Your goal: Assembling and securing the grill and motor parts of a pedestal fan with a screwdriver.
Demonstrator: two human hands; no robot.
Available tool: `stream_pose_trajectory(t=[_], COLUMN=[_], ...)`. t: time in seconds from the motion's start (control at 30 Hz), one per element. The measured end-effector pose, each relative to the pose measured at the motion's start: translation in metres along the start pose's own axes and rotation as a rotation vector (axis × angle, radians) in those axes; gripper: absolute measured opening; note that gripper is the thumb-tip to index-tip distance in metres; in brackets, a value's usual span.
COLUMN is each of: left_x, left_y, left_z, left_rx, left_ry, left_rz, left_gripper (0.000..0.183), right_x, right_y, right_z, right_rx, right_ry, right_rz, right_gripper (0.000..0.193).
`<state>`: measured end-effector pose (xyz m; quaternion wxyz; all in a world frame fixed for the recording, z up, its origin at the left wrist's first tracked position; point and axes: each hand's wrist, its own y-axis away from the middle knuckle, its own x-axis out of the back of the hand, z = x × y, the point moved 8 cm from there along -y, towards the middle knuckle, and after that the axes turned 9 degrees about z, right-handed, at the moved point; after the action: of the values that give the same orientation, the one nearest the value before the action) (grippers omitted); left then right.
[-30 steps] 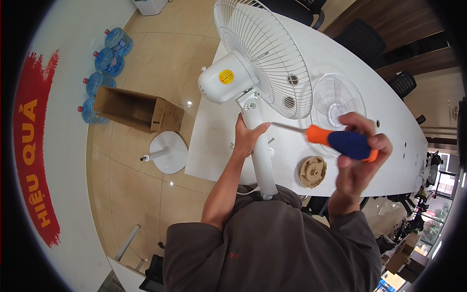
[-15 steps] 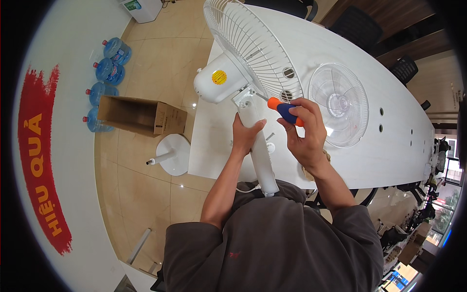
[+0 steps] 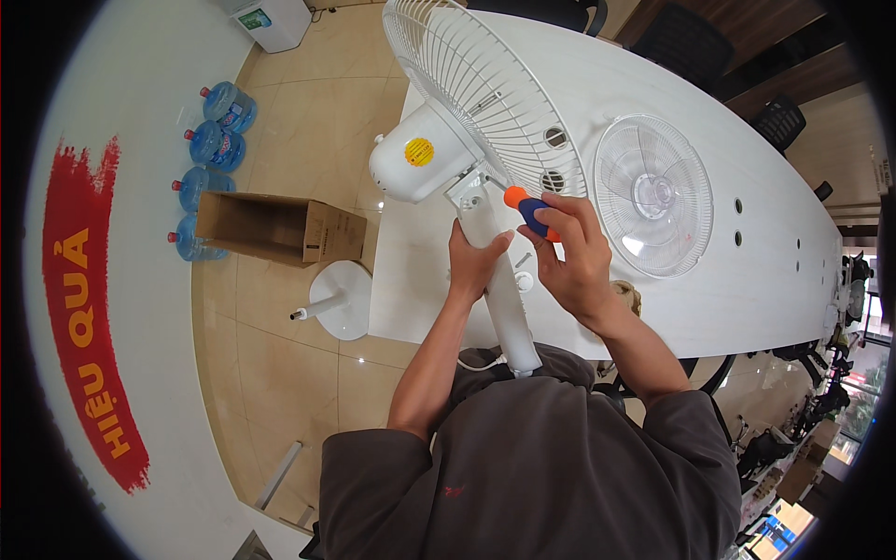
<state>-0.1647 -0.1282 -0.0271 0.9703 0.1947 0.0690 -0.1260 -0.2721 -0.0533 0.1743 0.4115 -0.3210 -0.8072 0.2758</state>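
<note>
My left hand (image 3: pixel 478 262) is wrapped round the white neck (image 3: pixel 505 308) of an electric fan, whose lower end rests against my lap. Above the hand are the white motor housing (image 3: pixel 411 173) with a round yellow sticker and the wire rear grille (image 3: pixel 467 65). My right hand (image 3: pixel 574 257) grips the orange and blue handle of a screwdriver (image 3: pixel 530 207). Its shaft points up and left to the joint just below the motor housing; whether the tip sits in a screw is hidden. A small white round part (image 3: pixel 525 281) lies on the table beside the neck.
On the white table (image 3: pixel 765 289) lies a round front grille (image 3: pixel 653 196) with clear blades showing. A white round base (image 3: pixel 342 299) with a short pole stands on the floor, beside an open cardboard box (image 3: pixel 280 229). Several blue water bottles (image 3: pixel 210 189) line the wall. Chairs (image 3: pixel 686 47) stand beyond the table.
My right hand and the screwdriver have shifted slightly left, toward the joint below the motor. My left hand keeps its hold on the neck. The whole view has shifted a little.
</note>
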Motion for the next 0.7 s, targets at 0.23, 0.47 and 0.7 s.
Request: stream_pose_trajectory(t=[0.23, 0.47, 0.7], left_x=[-0.003, -0.007, -0.005], left_y=[0.001, 0.008, 0.016], left_z=[0.002, 0.013, 0.020], left_rx=[-0.014, -0.044, -0.076], left_ry=[-0.022, -0.014, -0.057], left_rz=[-0.024, -0.045, -0.035], left_gripper=[0.060, 0.065, 0.063], right_x=[-0.001, 0.000, 0.012], right_y=[-0.014, -0.048, -0.063], right_z=[-0.005, -0.027, -0.016], right_rx=[0.079, 0.192, 0.188], right_ry=[0.048, 0.267, 0.101], right_rz=[-0.096, -0.391, -0.462], right_gripper=[0.037, 0.042, 0.038])
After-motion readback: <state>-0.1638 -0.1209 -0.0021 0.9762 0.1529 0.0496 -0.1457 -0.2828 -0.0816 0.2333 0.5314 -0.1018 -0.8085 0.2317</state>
